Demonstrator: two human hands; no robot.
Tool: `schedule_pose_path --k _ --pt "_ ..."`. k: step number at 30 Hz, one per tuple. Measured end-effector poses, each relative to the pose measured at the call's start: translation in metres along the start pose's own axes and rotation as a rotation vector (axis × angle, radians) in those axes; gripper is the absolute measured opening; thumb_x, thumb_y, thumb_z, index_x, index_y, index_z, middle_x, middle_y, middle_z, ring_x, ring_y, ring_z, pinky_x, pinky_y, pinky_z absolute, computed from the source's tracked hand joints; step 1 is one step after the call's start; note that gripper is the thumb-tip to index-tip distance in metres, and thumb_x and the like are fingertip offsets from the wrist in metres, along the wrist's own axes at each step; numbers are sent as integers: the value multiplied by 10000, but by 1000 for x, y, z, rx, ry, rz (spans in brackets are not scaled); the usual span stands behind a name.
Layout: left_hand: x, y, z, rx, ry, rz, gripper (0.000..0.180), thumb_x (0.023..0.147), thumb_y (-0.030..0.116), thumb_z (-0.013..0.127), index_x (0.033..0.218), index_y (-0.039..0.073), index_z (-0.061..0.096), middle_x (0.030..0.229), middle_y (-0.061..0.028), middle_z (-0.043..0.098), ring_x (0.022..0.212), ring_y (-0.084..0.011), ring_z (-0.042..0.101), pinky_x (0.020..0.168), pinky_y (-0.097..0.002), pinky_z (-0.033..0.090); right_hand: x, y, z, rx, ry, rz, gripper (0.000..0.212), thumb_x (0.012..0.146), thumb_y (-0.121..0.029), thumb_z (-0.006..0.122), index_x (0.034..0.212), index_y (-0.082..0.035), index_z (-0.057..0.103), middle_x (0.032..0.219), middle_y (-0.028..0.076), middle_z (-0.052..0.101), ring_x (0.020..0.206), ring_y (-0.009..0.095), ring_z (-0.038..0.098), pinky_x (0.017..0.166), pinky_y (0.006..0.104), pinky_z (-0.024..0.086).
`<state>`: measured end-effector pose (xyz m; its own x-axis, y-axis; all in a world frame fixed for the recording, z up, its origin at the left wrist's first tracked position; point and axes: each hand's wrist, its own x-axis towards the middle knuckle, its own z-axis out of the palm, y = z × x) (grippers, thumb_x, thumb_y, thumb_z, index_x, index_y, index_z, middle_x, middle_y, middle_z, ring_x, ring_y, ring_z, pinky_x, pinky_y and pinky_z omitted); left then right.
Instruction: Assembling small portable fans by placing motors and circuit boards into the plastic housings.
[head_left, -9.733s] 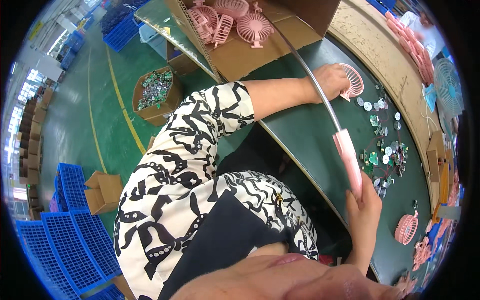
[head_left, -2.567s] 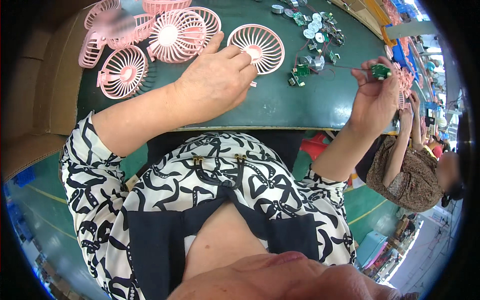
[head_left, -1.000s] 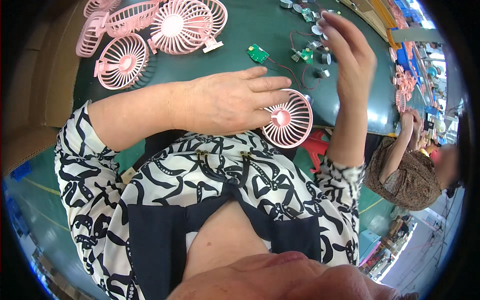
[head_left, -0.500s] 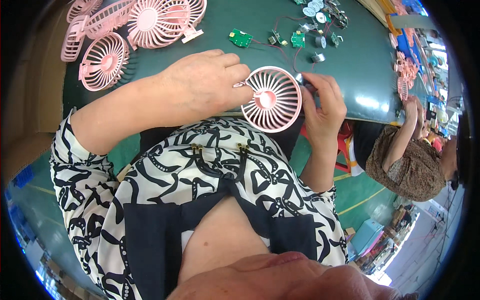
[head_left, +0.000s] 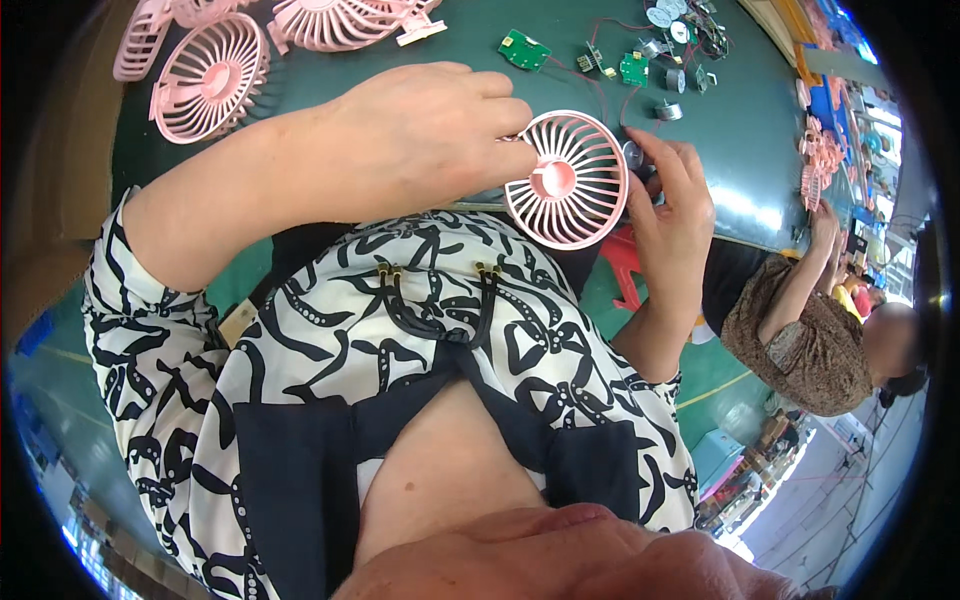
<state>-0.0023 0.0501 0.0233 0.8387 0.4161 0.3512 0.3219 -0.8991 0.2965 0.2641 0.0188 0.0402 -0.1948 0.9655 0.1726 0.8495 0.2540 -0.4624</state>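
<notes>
My left hand [head_left: 440, 130] is closed on the left edge of a round pink fan cover [head_left: 556, 180]. The cover has curved spokes around a cup-shaped hub, and its open side faces up towards me. Just right of the rim, my right hand [head_left: 678, 205] pinches a small silver motor [head_left: 632, 156] between thumb and fingers. Part of that motor is hidden by the fingers. Beyond the hands lie a green circuit board [head_left: 524, 50] with thin red wires, and a loose silver motor [head_left: 668, 111].
Pink fan covers [head_left: 210, 80] pile up at the far left of the green table [head_left: 450, 40]. More boards and motors [head_left: 675, 15] cluster at the far right. A cardboard wall [head_left: 70, 130] stands at left; a co-worker [head_left: 790, 330] sits at right.
The whole view has shifted a little, so the table items sit higher in the picture. Both hands keep hold of the cover and the motor, nearly in the same pose.
</notes>
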Motion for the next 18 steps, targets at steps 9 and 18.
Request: schedule_pose_path --k 9,18 --pt "10 -4 6 20 71 18 169 749 78 653 888 48 562 882 -83 538 844 -251 559 725 -363 488 6 -18 -21 15 155 -202 281 739 -31 772 1002 -16 673 848 96 636 693 225 600 618 327 494" --pt "13 -5 5 22 106 5 150 776 92 637 906 47 576 898 -87 562 886 -258 575 743 -377 490 10 -33 -10 -73 -138 -404 263 751 -80 737 1003 -70 664 892 81 602 819 285 601 696 389 487"
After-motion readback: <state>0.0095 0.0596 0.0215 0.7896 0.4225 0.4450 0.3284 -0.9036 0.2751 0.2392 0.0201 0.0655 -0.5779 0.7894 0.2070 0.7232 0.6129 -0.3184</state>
